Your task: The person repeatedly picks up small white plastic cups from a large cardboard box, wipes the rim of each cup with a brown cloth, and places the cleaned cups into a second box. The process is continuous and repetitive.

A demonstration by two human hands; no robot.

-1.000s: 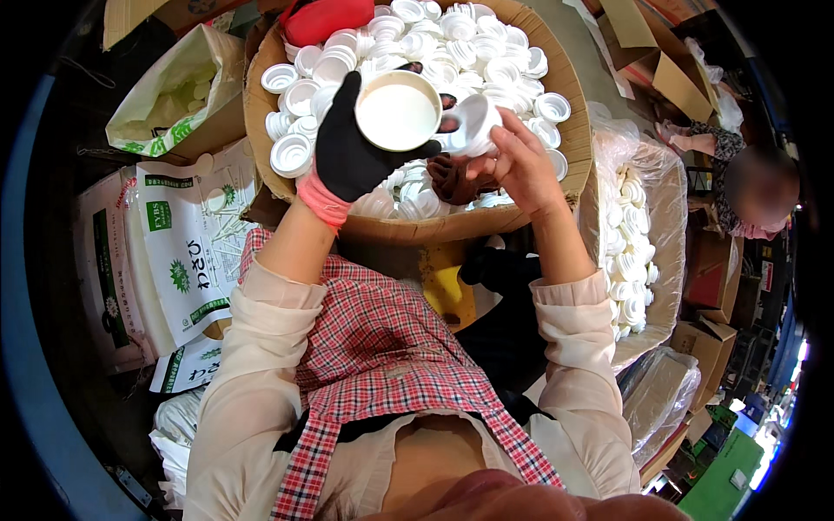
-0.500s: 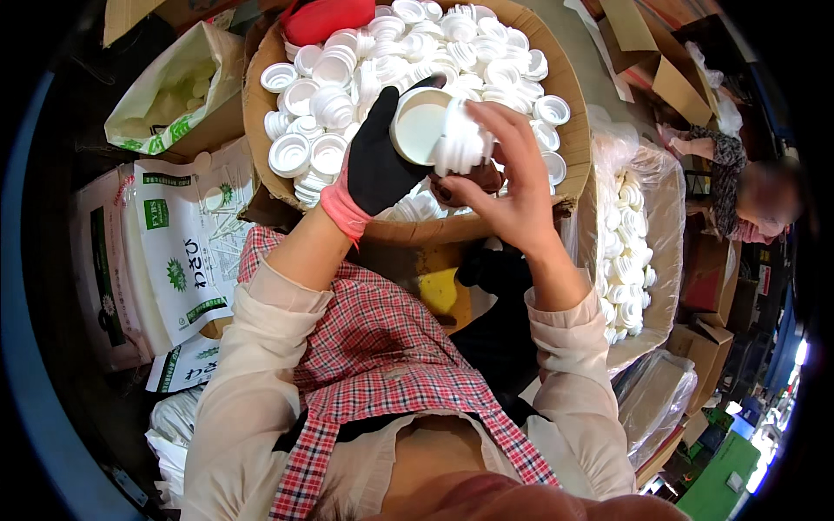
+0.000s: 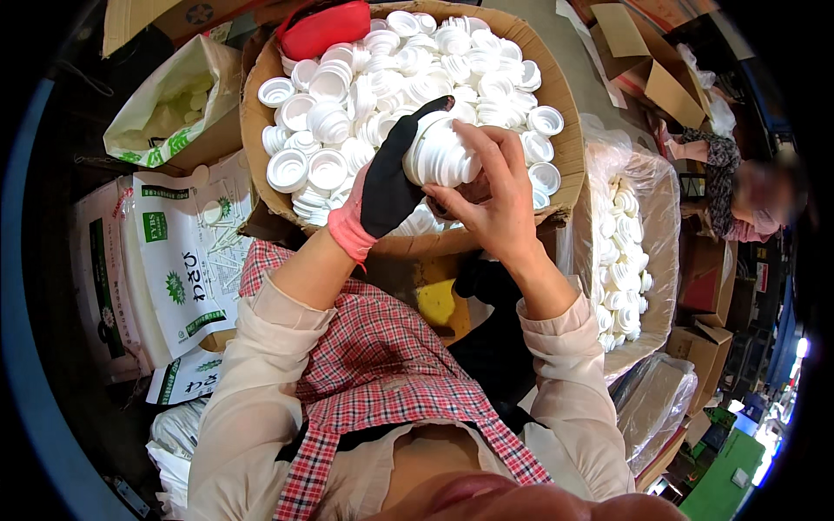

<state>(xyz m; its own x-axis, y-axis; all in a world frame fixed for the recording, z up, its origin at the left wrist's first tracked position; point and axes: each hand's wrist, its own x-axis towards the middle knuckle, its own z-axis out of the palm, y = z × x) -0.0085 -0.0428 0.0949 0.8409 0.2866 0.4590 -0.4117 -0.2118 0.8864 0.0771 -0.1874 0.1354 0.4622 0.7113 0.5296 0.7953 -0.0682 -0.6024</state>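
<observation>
A white stepped plastic cap, its rings narrowing toward the right, is held between my two hands over a large cardboard box. My left hand, in a black glove with a pink cuff, is closed around the cap's wide left end. Bare fingers of my right hand grip the narrow right end, thumb below and fingers above. Whether the cap is one piece or two fitted together, I cannot tell. Beneath my hands, the box is heaped with similar white caps, some showing their hollow insides.
A red pouch lies on the box's far left rim. On the right stands a plastic-lined box of white caps. Left are an open white bag and printed packaging sheets with small white parts. Another person is far right.
The wide round part in my left hand and the ringed part in my right have come together. The wide part's open inside, visible before, is now hidden. My right hand has moved slightly down.
</observation>
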